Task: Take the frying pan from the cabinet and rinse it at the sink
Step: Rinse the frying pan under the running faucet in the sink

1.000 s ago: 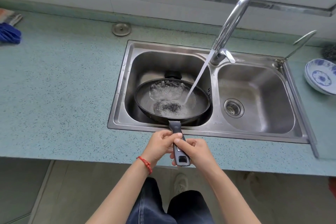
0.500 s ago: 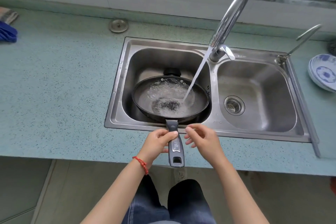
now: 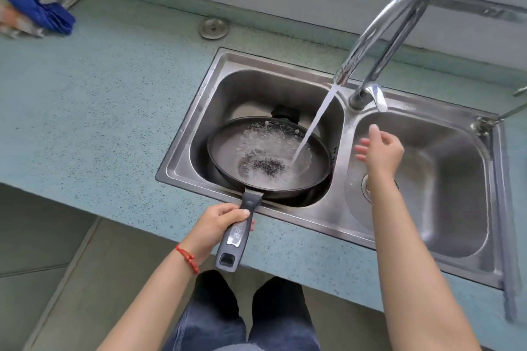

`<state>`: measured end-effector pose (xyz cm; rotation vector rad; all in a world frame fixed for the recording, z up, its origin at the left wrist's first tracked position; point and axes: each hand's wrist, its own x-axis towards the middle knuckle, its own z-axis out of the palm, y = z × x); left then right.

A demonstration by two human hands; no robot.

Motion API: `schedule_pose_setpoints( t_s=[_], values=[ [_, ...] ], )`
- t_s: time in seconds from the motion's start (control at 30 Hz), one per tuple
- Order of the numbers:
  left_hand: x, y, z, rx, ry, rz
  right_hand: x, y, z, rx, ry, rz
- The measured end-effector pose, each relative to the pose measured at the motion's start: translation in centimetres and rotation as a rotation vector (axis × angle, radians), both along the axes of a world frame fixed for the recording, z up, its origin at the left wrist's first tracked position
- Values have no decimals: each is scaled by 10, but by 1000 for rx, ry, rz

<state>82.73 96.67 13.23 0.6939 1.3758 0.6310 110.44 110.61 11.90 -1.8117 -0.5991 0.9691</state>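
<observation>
A black frying pan (image 3: 228, 162) sits in the left basin of the steel double sink (image 3: 182, 148), its grey handle reaching out over the front rim. Water from the chrome faucet (image 3: 382, 25) streams into the pan's right side and pools there with bubbles. My left hand (image 3: 219, 225) is wrapped around the handle. My right hand (image 3: 379, 148) hovers empty over the divider and right basin, fingers apart, below the faucet's lever.
A blue speckled countertop (image 3: 99, 100) surrounds the sink. A blue cloth on folded paper (image 3: 37, 11) lies at the far left. A round metal cap (image 3: 214, 28) sits behind the left basin. A thin second tap (image 3: 490, 120) stands at the sink's right corner.
My right hand has let go of the pan handle and risen up and right over the sink divider. My left hand keeps hold of the handle. Water keeps running.
</observation>
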Motion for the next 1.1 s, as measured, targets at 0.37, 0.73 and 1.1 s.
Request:
schedule_pose_setpoints(
  t_s=[0.37,0.73,1.1],
  values=[
    [4,-1,-1,-42,3,64,22,61,-7,139,-47,46],
    [4,-3,0,-51,-18,98,12,52,-17,125,90,47],
    [4,-3,1,-37,-13,74,-8,52,-13,76,123,-14]
  ],
)
